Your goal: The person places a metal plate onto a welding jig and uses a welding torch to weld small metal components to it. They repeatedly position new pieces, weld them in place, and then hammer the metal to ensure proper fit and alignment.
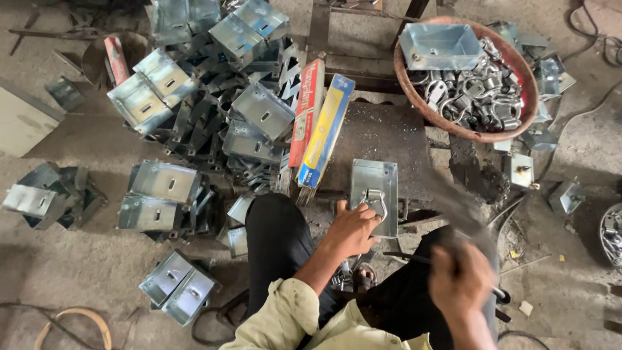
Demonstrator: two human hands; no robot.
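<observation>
On the far left we count one small cluster of folded metal boxes (48, 196) on the concrete floor (65, 266), with bare floor around it. Next comes the big heap of galvanised boxes (214, 104), too many and too tangled for us to count, and two more lying side by side (178, 295) near our knee. Two long flat packets, one red (306, 113) and one blue and yellow (326, 129), lean against the heap's right edge.

In the middle, one grey metal plate with a bright U-shaped handle (374, 196) lies flat on the dark work block (382, 133). Our left hand (352, 230) curls its fingers over that handle, pinning the plate. There is bare block above it.

Our right hand (461, 282) is fisted around a blurred hammer (457, 207), raised beside the plate. At the upper right, one round basin (453, 126) holds one box and many silver shackles.
</observation>
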